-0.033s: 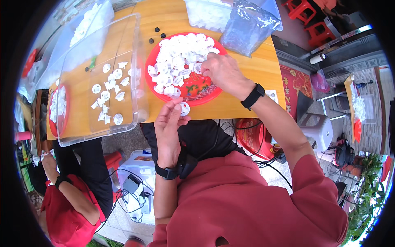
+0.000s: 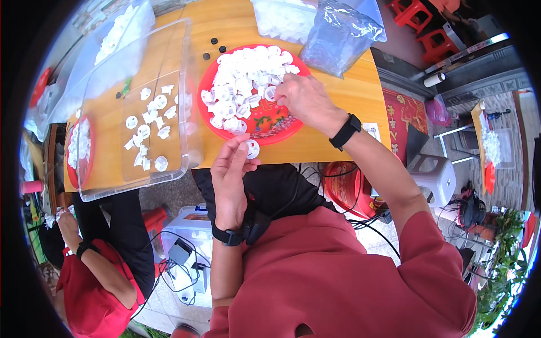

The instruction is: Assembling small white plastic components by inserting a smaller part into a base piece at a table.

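My left hand (image 2: pixel 230 172) is just off the near edge of the table. Its thumb and fingers pinch a small round white plastic part (image 2: pixel 252 150) with a slot in its face. A red plate (image 2: pixel 279 135) lies beyond it, heaped with several similar white plastic parts (image 2: pixel 242 84). Over the plate's right side, my right hand (image 2: pixel 307 101) has its fingers closed and pointed down at the edge of the heap. Whatever those fingertips grip, if anything, is hidden behind the hand.
A clear plastic bin (image 2: pixel 183 112) stands at the left, with loose white parts seen through it. Small black caps (image 2: pixel 214 41) lie behind the plate. At the back are a tub of white parts (image 2: pixel 284 21) and a plastic bag (image 2: pixel 338 42). A co-worker's arm (image 2: pixel 107 270) is lower left.
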`<action>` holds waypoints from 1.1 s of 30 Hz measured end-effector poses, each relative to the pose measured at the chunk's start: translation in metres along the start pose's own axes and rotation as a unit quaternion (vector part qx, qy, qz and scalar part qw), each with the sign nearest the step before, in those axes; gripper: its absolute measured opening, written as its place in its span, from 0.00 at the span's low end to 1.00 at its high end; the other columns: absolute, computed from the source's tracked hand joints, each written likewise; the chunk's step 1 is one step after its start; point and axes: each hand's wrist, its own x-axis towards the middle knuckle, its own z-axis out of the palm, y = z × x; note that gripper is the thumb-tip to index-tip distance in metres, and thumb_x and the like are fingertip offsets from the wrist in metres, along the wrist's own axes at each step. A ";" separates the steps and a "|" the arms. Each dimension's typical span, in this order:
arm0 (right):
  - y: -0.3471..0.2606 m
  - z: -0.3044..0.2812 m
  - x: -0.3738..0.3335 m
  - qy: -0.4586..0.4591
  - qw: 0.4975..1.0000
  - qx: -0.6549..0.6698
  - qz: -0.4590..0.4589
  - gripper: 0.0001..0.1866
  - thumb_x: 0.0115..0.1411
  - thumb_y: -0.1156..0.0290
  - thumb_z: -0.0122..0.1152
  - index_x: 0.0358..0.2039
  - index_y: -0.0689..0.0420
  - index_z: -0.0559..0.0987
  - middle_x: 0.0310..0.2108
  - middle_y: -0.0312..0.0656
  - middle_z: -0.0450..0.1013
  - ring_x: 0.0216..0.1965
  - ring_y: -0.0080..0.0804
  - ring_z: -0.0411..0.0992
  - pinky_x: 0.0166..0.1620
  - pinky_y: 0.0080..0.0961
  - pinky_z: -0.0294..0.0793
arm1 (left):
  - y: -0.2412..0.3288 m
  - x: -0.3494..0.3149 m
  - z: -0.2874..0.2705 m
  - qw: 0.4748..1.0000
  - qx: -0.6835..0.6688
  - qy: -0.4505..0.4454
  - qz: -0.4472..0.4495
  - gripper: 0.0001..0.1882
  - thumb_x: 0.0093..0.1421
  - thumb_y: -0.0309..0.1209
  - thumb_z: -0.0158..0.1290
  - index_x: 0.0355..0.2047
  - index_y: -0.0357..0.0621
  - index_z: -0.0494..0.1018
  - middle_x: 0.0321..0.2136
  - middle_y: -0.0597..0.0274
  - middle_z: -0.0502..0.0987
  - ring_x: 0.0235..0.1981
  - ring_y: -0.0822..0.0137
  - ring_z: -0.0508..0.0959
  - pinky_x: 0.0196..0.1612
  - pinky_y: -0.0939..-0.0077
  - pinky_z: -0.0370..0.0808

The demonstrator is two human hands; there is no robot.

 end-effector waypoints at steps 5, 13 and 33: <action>0.002 0.008 0.000 -0.023 1.000 0.000 0.000 0.02 0.52 0.74 0.62 0.26 0.57 0.78 0.30 0.44 0.74 0.34 0.45 0.75 0.36 0.41 0.72 | 0.000 0.000 -0.002 1.000 0.006 0.000 0.002 0.14 0.67 0.33 0.50 0.49 0.41 0.74 0.36 0.64 0.78 0.28 0.77 0.76 0.34 0.85 0.73; 0.003 0.008 -0.008 -0.002 1.000 0.000 0.022 0.03 0.54 0.75 0.57 0.27 0.58 0.78 0.31 0.46 0.74 0.34 0.48 0.74 0.37 0.42 0.72 | 0.001 0.001 -0.004 1.000 0.007 0.007 0.001 0.15 0.67 0.34 0.50 0.50 0.40 0.73 0.36 0.65 0.78 0.29 0.78 0.76 0.34 0.85 0.73; 0.003 -0.019 -0.015 -0.042 0.975 0.195 0.096 0.08 0.57 0.70 0.59 0.32 0.62 0.78 0.30 0.53 0.75 0.36 0.48 0.75 0.39 0.41 0.73 | 0.003 -0.004 -0.002 1.000 0.006 0.012 0.004 0.14 0.67 0.33 0.49 0.50 0.41 0.73 0.35 0.66 0.78 0.28 0.78 0.76 0.34 0.85 0.73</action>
